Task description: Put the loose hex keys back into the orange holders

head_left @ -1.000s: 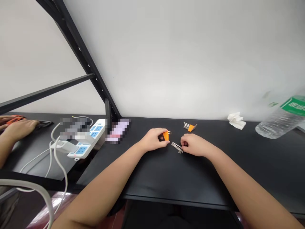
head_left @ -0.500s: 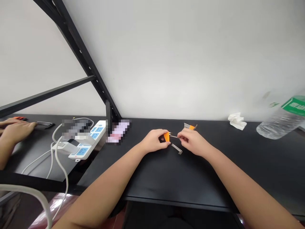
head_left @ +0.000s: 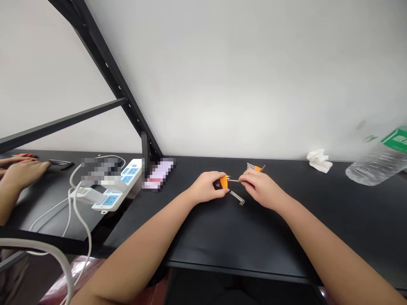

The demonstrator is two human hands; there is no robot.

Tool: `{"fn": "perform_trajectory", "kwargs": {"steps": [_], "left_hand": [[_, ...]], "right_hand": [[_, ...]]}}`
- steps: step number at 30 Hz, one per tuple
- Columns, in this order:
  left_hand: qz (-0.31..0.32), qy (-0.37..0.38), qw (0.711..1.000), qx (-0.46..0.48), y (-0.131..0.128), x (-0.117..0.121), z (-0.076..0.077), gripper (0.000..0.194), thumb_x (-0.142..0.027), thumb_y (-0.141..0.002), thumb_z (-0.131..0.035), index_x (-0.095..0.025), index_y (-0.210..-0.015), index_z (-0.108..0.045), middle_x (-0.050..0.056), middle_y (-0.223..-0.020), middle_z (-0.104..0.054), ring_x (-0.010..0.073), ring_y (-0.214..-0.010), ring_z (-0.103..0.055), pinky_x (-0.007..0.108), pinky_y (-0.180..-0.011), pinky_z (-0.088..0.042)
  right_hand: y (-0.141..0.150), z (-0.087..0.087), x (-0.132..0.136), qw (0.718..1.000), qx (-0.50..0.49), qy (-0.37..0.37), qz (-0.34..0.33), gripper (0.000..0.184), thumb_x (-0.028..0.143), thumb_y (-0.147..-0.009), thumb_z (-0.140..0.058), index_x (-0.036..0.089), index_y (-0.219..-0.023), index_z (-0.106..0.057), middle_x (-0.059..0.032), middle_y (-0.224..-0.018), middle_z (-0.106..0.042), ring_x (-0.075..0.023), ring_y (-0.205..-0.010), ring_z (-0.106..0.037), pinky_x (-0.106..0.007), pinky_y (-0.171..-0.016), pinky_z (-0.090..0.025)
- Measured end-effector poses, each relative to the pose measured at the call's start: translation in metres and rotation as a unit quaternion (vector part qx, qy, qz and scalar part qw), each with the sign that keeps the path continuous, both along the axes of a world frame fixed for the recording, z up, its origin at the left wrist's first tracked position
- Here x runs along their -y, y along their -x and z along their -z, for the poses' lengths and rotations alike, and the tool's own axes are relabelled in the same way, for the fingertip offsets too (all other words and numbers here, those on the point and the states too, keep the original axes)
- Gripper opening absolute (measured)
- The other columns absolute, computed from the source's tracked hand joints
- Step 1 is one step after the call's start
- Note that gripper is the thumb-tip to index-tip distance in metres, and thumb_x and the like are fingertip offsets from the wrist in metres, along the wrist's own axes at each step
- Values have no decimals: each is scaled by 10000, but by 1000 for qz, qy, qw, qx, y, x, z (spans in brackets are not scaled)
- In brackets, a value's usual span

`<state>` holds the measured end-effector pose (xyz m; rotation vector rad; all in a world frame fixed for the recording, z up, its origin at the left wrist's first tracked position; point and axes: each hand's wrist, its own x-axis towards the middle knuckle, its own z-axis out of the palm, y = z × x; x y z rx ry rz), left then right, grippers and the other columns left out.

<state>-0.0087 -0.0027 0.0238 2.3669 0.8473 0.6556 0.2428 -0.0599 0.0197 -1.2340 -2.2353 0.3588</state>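
My left hand [head_left: 206,187] is closed round an orange hex key holder [head_left: 224,181] at the middle of the black table [head_left: 222,237]. My right hand [head_left: 259,189] pinches a thin metal hex key [head_left: 233,181] whose tip meets the holder. A few loose hex keys [head_left: 237,197] lie on the table just below and between my hands. A second orange holder with hex keys [head_left: 255,167] lies behind my right hand, near the wall.
A white and blue power strip [head_left: 117,186] with white cables sits at the left, beside a black rack post [head_left: 144,154]. A crumpled tissue [head_left: 319,160] and a lying plastic bottle [head_left: 378,159] are at the right. Another person's hand [head_left: 22,171] rests at the far left.
My right hand left the loose hex keys on the table, lifted one key and brought it to the orange holder in my left hand. The left hand stayed put.
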Motion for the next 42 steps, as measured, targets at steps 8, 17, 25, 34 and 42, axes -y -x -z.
{"fn": "perform_trajectory", "kwargs": {"steps": [8,17,25,34,42], "left_hand": [[1,-7,1000,-9,0,0,0,282,-347,-796,-748,-234,-1051,-712,-6,-851,-684,140,-740,-602,253,-700,-494],[43,-27,998,-46,-5,5,0,320,-363,-786,-760,-230,-1073,-708,2,-866,-703,155,-757,-634,269,-731,-480],[24,-55,997,-52,-6,5,0,288,-367,-810,-733,-241,-1067,-705,1,-863,-712,164,-755,-629,282,-746,-465],[-7,-22,999,-43,1,-2,3,305,-383,-801,-754,-245,-1071,-716,-6,-910,-722,161,-788,-641,271,-730,-473],[-3,-19,999,-39,1,-3,4,318,-388,-805,-752,-245,-1085,-708,-5,-911,-714,156,-787,-632,263,-716,-472]], "right_hand": [[2,1,3,999,27,-17,-17,265,180,-1026,-439,240,-1099,-687,-77,-1045,-627,-194,-856,-626,-345,-756,-527],[16,-10,12,998,63,5,-22,228,159,-1012,-462,234,-1037,-676,-71,-1000,-601,-171,-767,-581,-301,-687,-477],[21,-1,7,998,13,51,19,42,179,-950,-531,217,-931,-531,-29,-970,-576,-138,-713,-538,-277,-635,-432],[4,-2,6,975,122,181,45,76,222,-864,-619,214,-789,-604,-17,-895,-630,-140,-675,-560,-272,-593,-399],[5,-1,2,956,184,196,114,100,120,-762,-629,204,-745,-575,-39,-889,-653,-147,-626,-543,-273,-524,-333]]}}
